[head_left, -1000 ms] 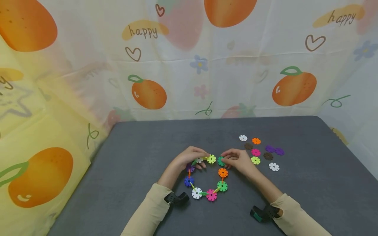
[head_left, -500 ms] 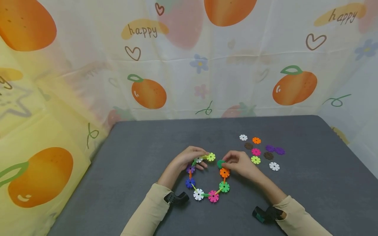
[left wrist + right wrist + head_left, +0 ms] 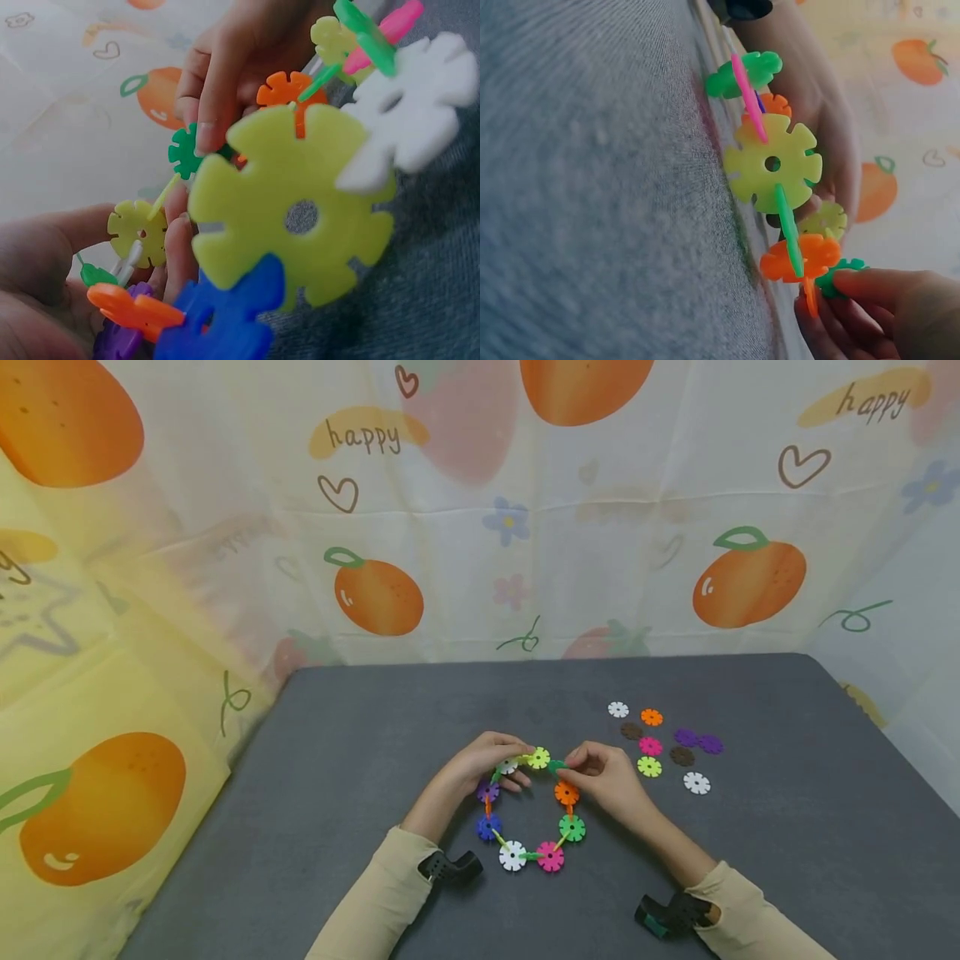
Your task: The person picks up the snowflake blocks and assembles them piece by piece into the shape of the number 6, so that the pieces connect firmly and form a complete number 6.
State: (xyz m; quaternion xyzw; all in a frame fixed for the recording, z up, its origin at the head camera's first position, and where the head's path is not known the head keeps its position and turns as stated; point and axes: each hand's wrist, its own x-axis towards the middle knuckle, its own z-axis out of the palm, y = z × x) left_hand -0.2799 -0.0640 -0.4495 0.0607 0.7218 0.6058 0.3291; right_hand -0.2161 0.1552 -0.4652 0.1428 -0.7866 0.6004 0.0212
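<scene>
A ring-shaped chain of notched plastic snowflake discs hangs between both hands in the head view. Its near side has a white disc (image 3: 513, 856) and a pink disc (image 3: 551, 857). My left hand (image 3: 480, 767) grips the chain at the far left, by a yellow disc (image 3: 539, 757). Thumb and fingers of my right hand (image 3: 609, 778) pinch a dark green disc (image 3: 557, 767), turned nearly edge-on beside the yellow one. In the right wrist view, this green disc (image 3: 840, 277) is partly covered by the thumb. Whether green and yellow discs interlock, I cannot tell.
Loose discs lie on the grey table (image 3: 360, 718) to the right, among them a white disc (image 3: 697, 783), an orange disc (image 3: 652, 717) and a purple pair (image 3: 698, 742). A printed curtain (image 3: 465, 568) stands behind the table's far edge.
My right hand has tilted the green disc and brought it left, close against the yellow disc. The lower chain has swung slightly right. My left hand has stayed almost still.
</scene>
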